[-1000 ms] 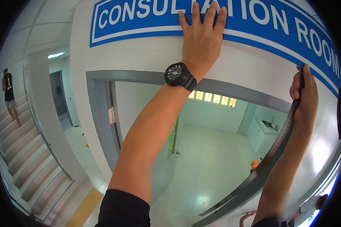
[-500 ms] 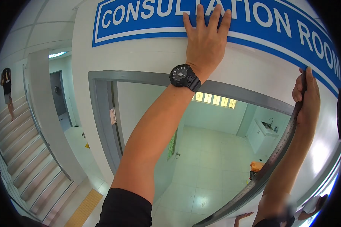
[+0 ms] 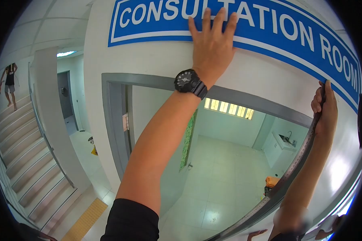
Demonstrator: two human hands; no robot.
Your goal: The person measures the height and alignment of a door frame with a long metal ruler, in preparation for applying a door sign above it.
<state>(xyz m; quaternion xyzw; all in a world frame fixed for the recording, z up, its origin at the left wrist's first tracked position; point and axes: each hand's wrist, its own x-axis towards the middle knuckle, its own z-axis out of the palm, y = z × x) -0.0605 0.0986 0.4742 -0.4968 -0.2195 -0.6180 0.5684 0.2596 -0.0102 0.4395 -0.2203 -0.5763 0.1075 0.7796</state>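
My left hand (image 3: 213,46) is spread flat on the blue "CONSULTATION ROOM" sign (image 3: 269,24), its fingers over the middle letters and its palm on the wall just under the lower edge. A black watch (image 3: 190,83) is on that wrist. I do not see my right hand. At the right, a co-worker's raised hand (image 3: 326,106) holds the upper end of a measuring tape (image 3: 297,158) near the sign's lower edge. The tape runs down beside the door frame, curved in this wide view. That person's arm comes from the lower right.
A grey door frame (image 3: 153,81) lies below the sign, opening onto a tiled room with a sink counter (image 3: 279,146) and an orange item (image 3: 272,182). At the left are stairs (image 3: 32,160) with a person (image 3: 9,82) on them. Yellow tactile paving (image 3: 84,221) lies at the bottom.
The sign appears slightly further right in view. My left hand has shifted a little left along its letters. The person on the stairs has changed pose. The co-worker still holds the tape.
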